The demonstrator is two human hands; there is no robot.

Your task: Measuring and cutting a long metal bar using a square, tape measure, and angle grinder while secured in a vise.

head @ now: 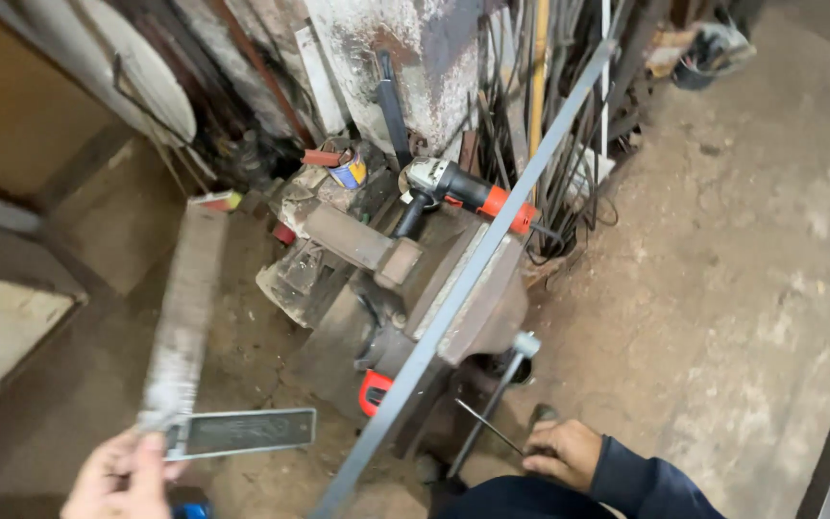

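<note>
1. A long grey steel bar [477,259] runs slantwise across the shop, clamped in a heavy rusty bench vise [453,298].
2. A try square [208,384], worn grey blade upright and blurred, its dark stock lying level, sits in the left hand [122,476], whose grip pinches the corner.
3. An angle grinder [463,190] lies behind the vise.
4. The right hand [561,450] closes its grip on a thin rod [492,428] beside the vise handle [492,404].
</note>
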